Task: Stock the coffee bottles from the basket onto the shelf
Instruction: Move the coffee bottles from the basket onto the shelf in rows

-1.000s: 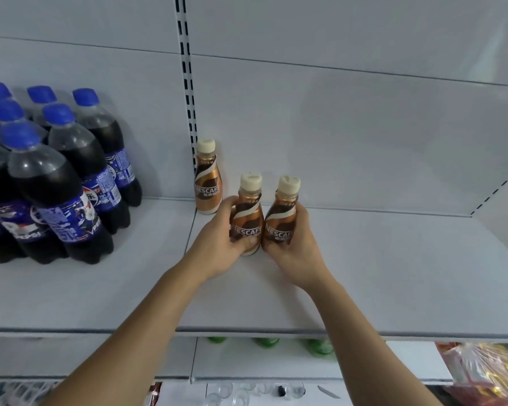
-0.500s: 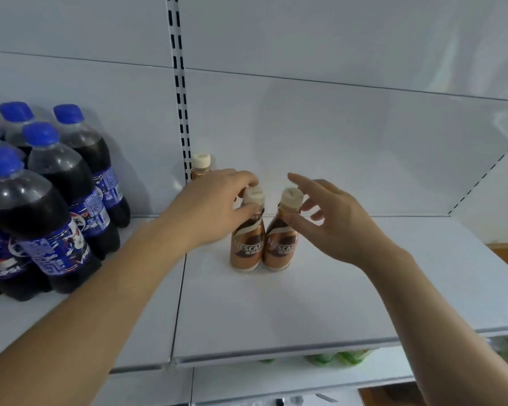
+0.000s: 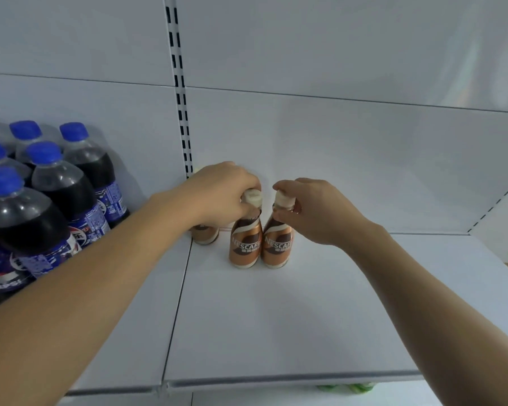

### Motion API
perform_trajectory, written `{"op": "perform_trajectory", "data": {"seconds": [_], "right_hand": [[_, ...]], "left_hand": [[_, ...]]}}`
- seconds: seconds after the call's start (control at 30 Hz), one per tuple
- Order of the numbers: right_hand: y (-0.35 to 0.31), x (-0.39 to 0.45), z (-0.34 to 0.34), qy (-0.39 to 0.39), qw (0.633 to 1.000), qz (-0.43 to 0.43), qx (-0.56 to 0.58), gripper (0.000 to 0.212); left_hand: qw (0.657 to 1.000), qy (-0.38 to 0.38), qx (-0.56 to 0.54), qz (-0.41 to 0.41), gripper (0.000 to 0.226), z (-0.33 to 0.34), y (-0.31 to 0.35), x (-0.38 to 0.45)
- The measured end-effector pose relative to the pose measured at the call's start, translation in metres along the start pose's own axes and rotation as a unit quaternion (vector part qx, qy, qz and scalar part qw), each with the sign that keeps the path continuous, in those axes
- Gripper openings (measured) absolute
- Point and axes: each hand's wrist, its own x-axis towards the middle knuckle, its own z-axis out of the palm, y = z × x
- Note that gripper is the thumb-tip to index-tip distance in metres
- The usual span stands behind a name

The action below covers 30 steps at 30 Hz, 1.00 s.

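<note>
Bottles upright, touching, mid-shelf, third behind by the wall; left hand curled over one cap, right hand pinching the other; best slid back level, labels forward, kept upright, released gently, clear of cola

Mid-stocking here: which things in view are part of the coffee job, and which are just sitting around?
Job:
left coffee bottle, left hand gripping its cap
right coffee bottle, right hand pinching its cap
rear coffee bottle, half hidden
shelf

Not job:
cola bottles
green items below the shelf
</note>
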Motion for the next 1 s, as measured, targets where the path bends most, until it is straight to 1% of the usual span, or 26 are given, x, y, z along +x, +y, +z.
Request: {"op": "perform_trajectory", "data": {"seconds": [0.17, 0.37, 0.53, 0.73, 0.83, 0.93, 1.0], "right_hand": [[0.007, 0.021, 0.009, 0.009, 1.0, -0.001, 0.018, 0.046], [0.008, 0.042, 0.015, 0.014, 0.999, -0.005, 0.033, 0.047], [0.007, 0.053, 0.022, 0.024, 0.999, -0.016, 0.041, 0.047], [0.008, 0.061, 0.03, 0.042, 0.999, -0.007, 0.033, 0.048], [0.007, 0.065, 0.03, 0.039, 0.999, -0.004, 0.027, 0.049], [0.005, 0.067, 0.03, 0.038, 0.999, 0.002, 0.025, 0.049], [0.004, 0.067, 0.031, 0.036, 0.999, 0.005, 0.02, 0.049]], "left_hand": [[1.0, -0.004, 0.011, -0.004, 0.023, -0.004, -0.013, 0.014], [0.999, 0.011, 0.038, -0.011, 0.008, -0.004, -0.031, 0.023], [0.998, 0.026, 0.056, -0.012, 0.018, -0.002, -0.043, 0.028], [0.995, 0.038, 0.093, 0.002, 0.026, -0.002, -0.05, 0.03], [0.994, 0.044, 0.104, 0.004, 0.031, -0.003, -0.051, 0.03], [0.992, 0.047, 0.115, 0.008, 0.029, -0.003, -0.05, 0.03], [0.992, 0.046, 0.114, 0.014, 0.021, -0.003, -0.049, 0.029]]}}
